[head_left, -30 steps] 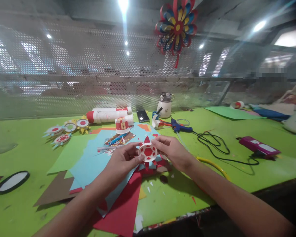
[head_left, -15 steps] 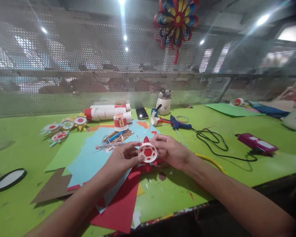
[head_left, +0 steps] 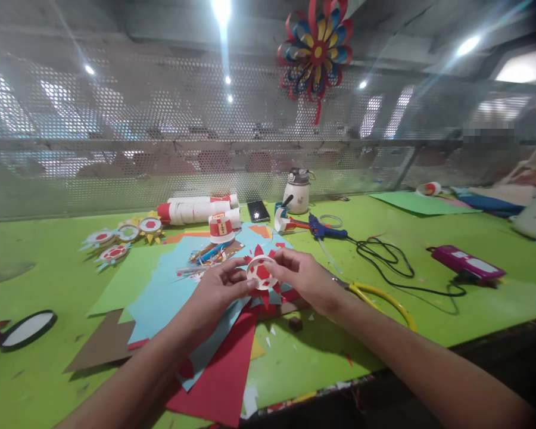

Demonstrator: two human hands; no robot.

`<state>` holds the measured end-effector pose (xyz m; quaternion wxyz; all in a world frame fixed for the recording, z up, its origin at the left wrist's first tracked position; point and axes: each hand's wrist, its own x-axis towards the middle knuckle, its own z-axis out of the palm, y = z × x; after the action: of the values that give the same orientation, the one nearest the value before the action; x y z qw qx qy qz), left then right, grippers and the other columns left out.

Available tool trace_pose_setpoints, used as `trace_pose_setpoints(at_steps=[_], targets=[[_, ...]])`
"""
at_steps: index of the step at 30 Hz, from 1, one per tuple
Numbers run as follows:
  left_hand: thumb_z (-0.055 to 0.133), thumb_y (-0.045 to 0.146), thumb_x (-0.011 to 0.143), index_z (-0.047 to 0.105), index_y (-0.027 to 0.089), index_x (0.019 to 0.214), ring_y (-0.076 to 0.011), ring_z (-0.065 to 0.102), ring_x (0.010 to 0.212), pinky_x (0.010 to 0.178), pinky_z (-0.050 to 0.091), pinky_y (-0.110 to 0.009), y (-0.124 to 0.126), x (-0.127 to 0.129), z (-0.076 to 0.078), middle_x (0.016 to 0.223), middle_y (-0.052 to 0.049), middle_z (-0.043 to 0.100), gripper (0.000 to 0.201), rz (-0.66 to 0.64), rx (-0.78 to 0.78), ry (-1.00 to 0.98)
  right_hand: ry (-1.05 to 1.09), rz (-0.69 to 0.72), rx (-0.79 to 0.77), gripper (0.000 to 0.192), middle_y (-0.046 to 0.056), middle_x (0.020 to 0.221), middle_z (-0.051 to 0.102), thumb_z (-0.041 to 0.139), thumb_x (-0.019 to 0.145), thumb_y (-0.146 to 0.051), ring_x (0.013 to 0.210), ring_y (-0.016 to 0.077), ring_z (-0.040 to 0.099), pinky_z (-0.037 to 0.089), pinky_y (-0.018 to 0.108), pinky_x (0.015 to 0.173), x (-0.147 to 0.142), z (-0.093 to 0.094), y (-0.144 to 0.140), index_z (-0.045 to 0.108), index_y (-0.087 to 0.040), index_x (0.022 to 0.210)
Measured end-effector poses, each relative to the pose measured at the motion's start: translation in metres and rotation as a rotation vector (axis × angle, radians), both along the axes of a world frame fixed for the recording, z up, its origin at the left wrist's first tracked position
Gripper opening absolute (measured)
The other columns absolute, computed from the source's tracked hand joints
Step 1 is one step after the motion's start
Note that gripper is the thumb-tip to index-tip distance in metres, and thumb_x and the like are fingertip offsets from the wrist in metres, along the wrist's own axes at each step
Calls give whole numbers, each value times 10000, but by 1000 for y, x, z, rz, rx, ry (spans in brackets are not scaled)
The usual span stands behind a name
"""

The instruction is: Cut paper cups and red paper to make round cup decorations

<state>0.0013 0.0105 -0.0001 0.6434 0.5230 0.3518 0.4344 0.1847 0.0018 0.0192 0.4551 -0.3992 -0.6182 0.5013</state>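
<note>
The left hand [head_left: 223,283] and right hand [head_left: 302,279] are grasping the cup [head_left: 259,276] at opposite sides. Probably light and crushable, it is favouring rim holds over petals [head_left: 265,299].

black phone [head_left: 258,210] near probable flask [head_left: 298,196]

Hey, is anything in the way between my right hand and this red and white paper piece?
Nothing visible: your right hand touches the red and white paper piece, its thumb over the near face, while your left hand grips the other side. The yellow-handled scissors lie beside your right wrist, outside that space.
</note>
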Motion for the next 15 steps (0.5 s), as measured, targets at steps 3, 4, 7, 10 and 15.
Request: trace_pose_setpoints(at_steps=[3, 4, 7, 10, 15], targets=[[748, 237, 683, 576, 170, 1015, -156, 619, 767, 751, 457, -303, -2, 0, 3, 810, -31, 668, 381, -15, -16, -5, -65, -46, -7, 270, -20, 701, 583, 641, 791, -442, 620, 110, 525, 418, 244, 576, 1, -1, 0, 593, -178, 755], [738, 244, 695, 584, 172, 1011, -156, 615, 780, 756, 456, -301, -2, 0, 5, 839, -38, 667, 359, -25, -12, -2, -62, -37, -5, 264, -21, 693, 585, 638, 796, -434, 614, 107, 528, 422, 242, 579, 1, -2, 1, 596, -177, 750], [671, 298, 762, 621, 174, 943, -162, 598, 838, 763, 453, -292, -3, -2, 9, 928, -55, 652, 224, -56, 21, -24, -45, 16, -12, 249, -20, 685, 604, 652, 789, -413, 620, 101, 546, 433, 232, 589, 1, -2, 1, 603, -172, 754], [584, 363, 827, 636, 156, 837, -159, 585, 812, 752, 449, -289, -2, -3, 11, 869, -56, 637, 214, -72, 44, -38, -75, 70, -89, 269, -11, 714, 626, 664, 772, -440, 620, 104, 556, 425, 221, 547, 1, -2, -1, 608, -179, 796], [576, 382, 833, 635, 140, 823, -137, 564, 730, 712, 447, -281, 0, -2, 10, 793, -51, 627, 249, -65, 18, -35, -68, 118, -201, 316, -2, 728, 628, 701, 731, -465, 608, 101, 557, 419, 211, 519, 2, -1, -4, 597, -176, 806]])
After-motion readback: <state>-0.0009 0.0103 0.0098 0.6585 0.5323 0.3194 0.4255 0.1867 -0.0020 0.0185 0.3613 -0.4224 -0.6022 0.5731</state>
